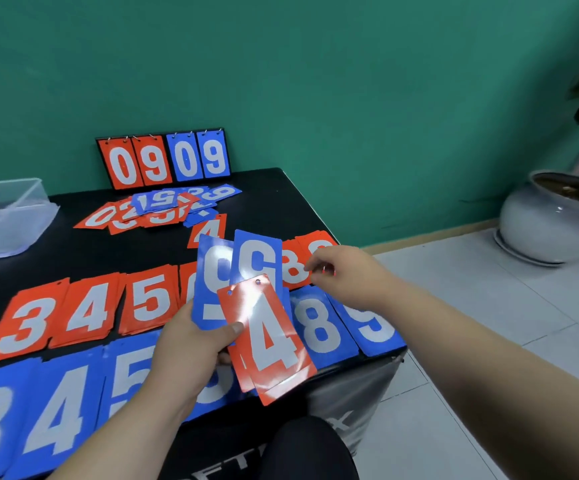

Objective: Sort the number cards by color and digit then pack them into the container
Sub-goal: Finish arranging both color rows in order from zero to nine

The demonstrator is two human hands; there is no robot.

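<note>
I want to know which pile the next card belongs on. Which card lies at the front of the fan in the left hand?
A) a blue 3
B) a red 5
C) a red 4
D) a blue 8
C: the left hand grips a fan of cards in which the red 4 card lies on top, overlapping two blue cards behind it.
</note>
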